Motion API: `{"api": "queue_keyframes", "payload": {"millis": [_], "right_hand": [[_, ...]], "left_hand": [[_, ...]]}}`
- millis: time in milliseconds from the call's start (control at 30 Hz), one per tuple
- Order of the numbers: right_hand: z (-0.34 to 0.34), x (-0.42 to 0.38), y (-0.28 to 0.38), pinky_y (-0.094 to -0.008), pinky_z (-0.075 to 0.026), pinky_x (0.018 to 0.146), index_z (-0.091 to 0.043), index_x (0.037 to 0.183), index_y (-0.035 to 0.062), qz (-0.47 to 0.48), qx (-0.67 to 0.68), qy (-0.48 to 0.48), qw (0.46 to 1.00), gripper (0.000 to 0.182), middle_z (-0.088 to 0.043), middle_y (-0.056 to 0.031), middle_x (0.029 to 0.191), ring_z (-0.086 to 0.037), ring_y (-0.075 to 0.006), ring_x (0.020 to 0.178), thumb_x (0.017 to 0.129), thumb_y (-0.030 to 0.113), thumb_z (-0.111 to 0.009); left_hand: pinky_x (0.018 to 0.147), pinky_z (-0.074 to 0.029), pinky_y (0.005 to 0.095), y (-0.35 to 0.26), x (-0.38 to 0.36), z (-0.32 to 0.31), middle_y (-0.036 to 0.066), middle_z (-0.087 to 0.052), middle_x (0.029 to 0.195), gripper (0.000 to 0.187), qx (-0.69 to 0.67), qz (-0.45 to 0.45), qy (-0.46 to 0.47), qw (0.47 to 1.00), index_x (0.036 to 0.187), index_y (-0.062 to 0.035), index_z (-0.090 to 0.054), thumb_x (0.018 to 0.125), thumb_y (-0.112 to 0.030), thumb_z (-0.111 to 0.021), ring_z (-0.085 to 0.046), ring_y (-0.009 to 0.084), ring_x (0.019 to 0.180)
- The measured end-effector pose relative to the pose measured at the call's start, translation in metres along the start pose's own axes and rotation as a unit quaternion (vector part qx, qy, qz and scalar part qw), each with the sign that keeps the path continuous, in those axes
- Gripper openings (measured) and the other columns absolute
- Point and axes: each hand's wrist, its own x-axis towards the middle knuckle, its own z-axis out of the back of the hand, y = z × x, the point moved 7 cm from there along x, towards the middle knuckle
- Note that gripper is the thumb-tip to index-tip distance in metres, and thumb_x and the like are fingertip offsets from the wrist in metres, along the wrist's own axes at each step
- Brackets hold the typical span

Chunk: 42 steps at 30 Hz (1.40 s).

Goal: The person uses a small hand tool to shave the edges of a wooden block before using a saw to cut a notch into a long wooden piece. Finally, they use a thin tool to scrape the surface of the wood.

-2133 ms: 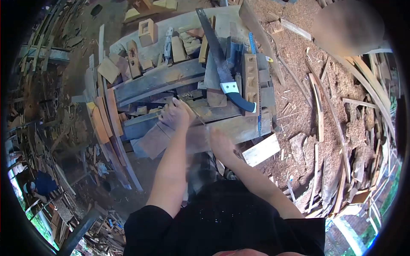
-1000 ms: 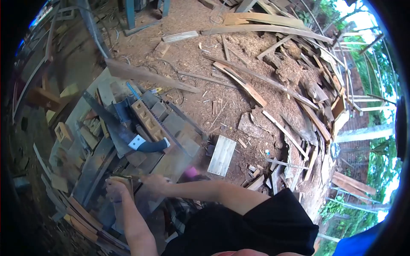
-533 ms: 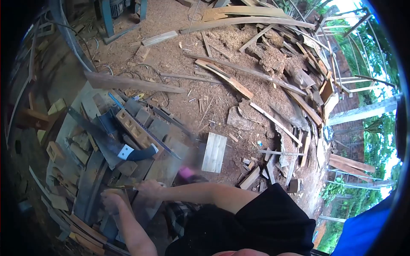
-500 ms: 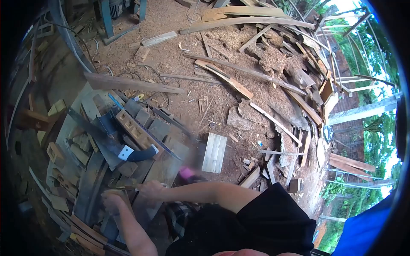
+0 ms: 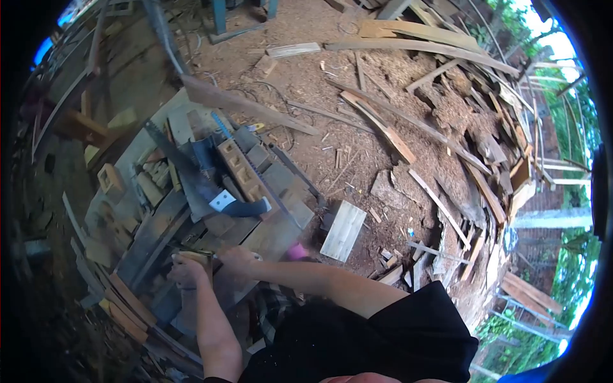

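Observation:
My left hand (image 5: 187,272) is closed around a small pale piece of wood (image 5: 196,257) low over the bench. Just to its right, my right hand (image 5: 236,259) is closed, with the fingers curled toward that piece. A thin dark strip or blade shows between the hands, but its kind is too small to tell. Beyond the hands lies a handsaw (image 5: 233,205) with a black handle. Beside the saw rests a wooden block with square holes (image 5: 241,167), and a long narrow blade (image 5: 271,196) runs along its side.
Wood offcuts (image 5: 150,188) and long boards crowd the bench (image 5: 284,233). A pale wooden board (image 5: 343,231) stands off its right side. Planks (image 5: 408,118) and shavings cover the ground, and a long beam (image 5: 246,105) reaches across the far bench end.
The view has shifted, so the scene sits further right and my hands appear higher. Both hands stay close together at the small piece of wood.

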Motion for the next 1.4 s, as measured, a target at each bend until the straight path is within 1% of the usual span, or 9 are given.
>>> {"api": "queue_keyframes", "payload": {"millis": [100,167,267,433,733,833,1033,1133,1400], "right_hand": [[0.010,-0.005,0.004,-0.0375,-0.055,0.072,-0.064,0.101,0.0036,-0.027,0.014,0.032,0.999,0.030,-0.070,-0.0133,0.090,-0.069,-0.0270,0.086,0.077,0.022,-0.064],[0.026,-0.010,0.009,-0.0390,-0.055,0.072,-0.066,0.103,0.0060,-0.057,0.060,0.089,0.993,0.030,-0.070,-0.0127,0.090,-0.070,-0.0264,0.085,0.078,0.024,-0.063],[0.031,-0.030,0.005,-0.0423,-0.056,0.065,-0.065,0.100,0.0088,-0.074,0.040,0.146,0.986,0.025,-0.070,-0.0133,0.085,-0.070,-0.0277,0.076,0.081,0.025,-0.061],[0.007,0.004,0.003,-0.0344,-0.056,0.058,-0.055,0.091,0.0046,0.009,-0.048,-0.030,0.998,0.011,-0.068,-0.0149,0.075,-0.070,-0.0281,0.070,0.083,0.012,-0.056],[0.031,-0.025,-0.006,-0.0375,-0.056,0.057,-0.054,0.090,0.0044,-0.004,-0.112,0.054,0.992,0.006,-0.067,-0.0151,0.075,-0.070,-0.0288,0.070,0.085,0.007,-0.052],[0.013,-0.006,-0.004,-0.0388,-0.055,0.052,-0.054,0.095,0.0040,0.005,-0.087,-0.021,0.996,0.012,-0.067,-0.0145,0.070,-0.069,-0.0291,0.063,0.084,0.008,-0.053],[0.066,-0.020,0.013,-0.0395,-0.056,0.055,-0.055,0.101,0.0023,0.029,-0.072,0.033,0.996,0.019,-0.067,-0.0160,0.072,-0.069,-0.0311,0.066,0.082,0.005,-0.052],[0.046,0.009,0.014,-0.0381,-0.056,0.062,-0.056,0.097,0.0042,0.033,-0.044,0.011,0.998,0.014,-0.068,-0.0173,0.081,-0.070,-0.0304,0.074,0.084,0.006,-0.054],[0.045,-0.004,0.012,-0.0393,-0.056,0.058,-0.058,0.096,0.0037,-0.001,-0.068,0.056,0.996,0.015,-0.067,-0.0150,0.074,-0.069,-0.0314,0.070,0.082,0.006,-0.053]], "left_hand": [[0.087,-0.043,0.0499,0.015,0.004,-0.006,0.017,-0.066,0.105,0.055,-0.032,0.132,0.016,0.991,0.104,-0.0068,-0.068,0.094,-0.045,-0.030,-0.062,0.0367,0.099],[0.083,-0.046,0.0508,0.003,0.001,0.001,0.017,-0.067,0.103,0.053,-0.003,0.127,0.083,0.988,0.098,-0.0082,-0.070,0.092,-0.046,-0.033,-0.064,0.0354,0.095],[0.084,-0.044,0.0503,0.015,0.010,-0.021,0.013,-0.066,0.104,0.050,-0.034,0.102,0.024,0.994,0.099,-0.0109,-0.069,0.092,-0.045,-0.034,-0.062,0.0331,0.098],[0.088,-0.036,0.0524,0.004,0.007,-0.006,0.011,-0.064,0.110,0.051,-0.008,0.079,-0.027,0.996,0.103,-0.0112,-0.069,0.096,-0.042,-0.029,-0.056,0.0314,0.106],[0.090,-0.032,0.0520,0.012,0.015,-0.020,0.011,-0.063,0.110,0.048,-0.024,0.070,-0.047,0.996,0.107,-0.0142,-0.068,0.095,-0.041,-0.029,-0.055,0.0314,0.106],[0.090,-0.032,0.0517,0.006,0.024,0.003,0.012,-0.063,0.110,0.048,-0.034,0.139,0.007,0.990,0.108,-0.0148,-0.067,0.095,-0.041,-0.029,-0.055,0.0313,0.106],[0.090,-0.032,0.0508,0.014,0.028,-0.010,0.011,-0.062,0.111,0.050,-0.021,0.121,-0.024,0.992,0.107,-0.0138,-0.068,0.095,-0.041,-0.027,-0.055,0.0315,0.105],[0.090,-0.032,0.0501,0.009,0.027,-0.003,0.011,-0.062,0.111,0.051,-0.010,0.125,0.017,0.992,0.106,-0.0136,-0.068,0.095,-0.041,-0.026,-0.055,0.0312,0.105],[0.089,-0.032,0.0500,0.010,0.030,-0.010,0.010,-0.062,0.111,0.050,-0.015,0.106,-0.004,0.994,0.107,-0.0141,-0.068,0.095,-0.040,-0.027,-0.055,0.0306,0.102]]}}
